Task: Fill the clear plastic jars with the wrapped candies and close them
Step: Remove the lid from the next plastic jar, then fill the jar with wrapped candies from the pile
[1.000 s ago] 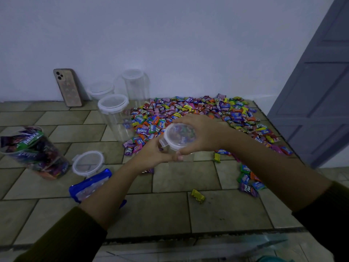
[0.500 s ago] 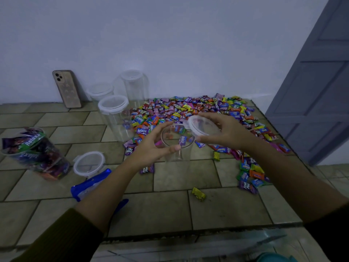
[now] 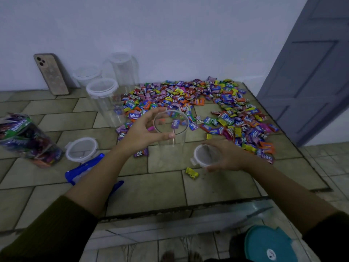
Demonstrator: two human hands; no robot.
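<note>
The lid is off now, lowered beside the jar in my right hand, fingers curled round it. My left hand grips the open jar on the bench, ready for candies.

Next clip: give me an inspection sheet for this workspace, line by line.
Surface: tiled surface; candy pile spread over its far right part.
Job's things: open jar, looks empty; small lid off it; three lidded jars near the wall, apparently empty; candy-filled jar far left; loose lid beside it.
Clutter: phone leaning on the wall; blue bag; stray yellow candy.
Hands: left hand grips the open jar at its rim; right hand holds the small lid.
Cables: nothing seen.
Surroundings: white wall; grey door at right; teal lid below the surface's near edge.
</note>
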